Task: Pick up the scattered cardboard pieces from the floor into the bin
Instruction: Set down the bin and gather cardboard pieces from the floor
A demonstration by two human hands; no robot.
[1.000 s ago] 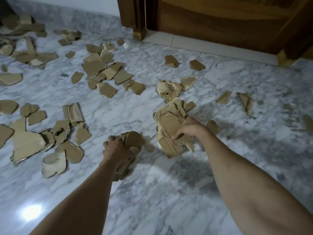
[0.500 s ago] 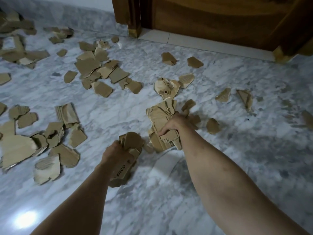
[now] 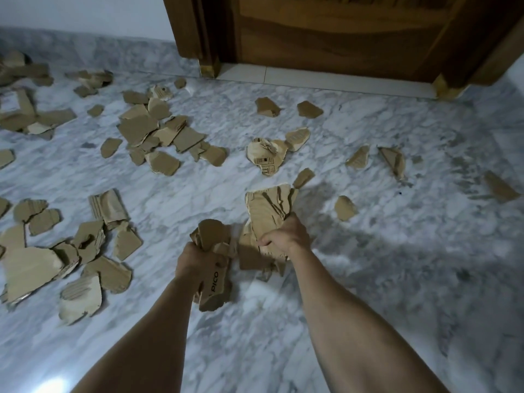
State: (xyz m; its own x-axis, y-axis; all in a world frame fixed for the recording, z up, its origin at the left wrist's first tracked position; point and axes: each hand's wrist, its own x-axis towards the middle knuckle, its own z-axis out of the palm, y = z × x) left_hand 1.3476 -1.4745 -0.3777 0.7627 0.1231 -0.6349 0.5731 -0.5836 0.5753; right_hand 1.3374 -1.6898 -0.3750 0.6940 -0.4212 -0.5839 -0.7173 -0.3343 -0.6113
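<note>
Cardboard pieces fill both my fists: my left hand (image 3: 192, 263) grips a bundle (image 3: 213, 256) printed "PICO", my right hand (image 3: 286, 236) clutches a taller stack (image 3: 268, 211). Beyond, more scraps (image 3: 158, 134) lie scattered across the marble floor (image 3: 397, 251) towards the wooden door (image 3: 340, 32).

Marble floor (image 3: 397, 279) (grey-veined): scattered cardboard pieces (image 3: 141, 129).

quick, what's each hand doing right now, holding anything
Left hand: closed, gripping a bundle of cardboard pieces printed PICO.
Right hand: closed, gripping a taller wad of torn cardboard.
</note>
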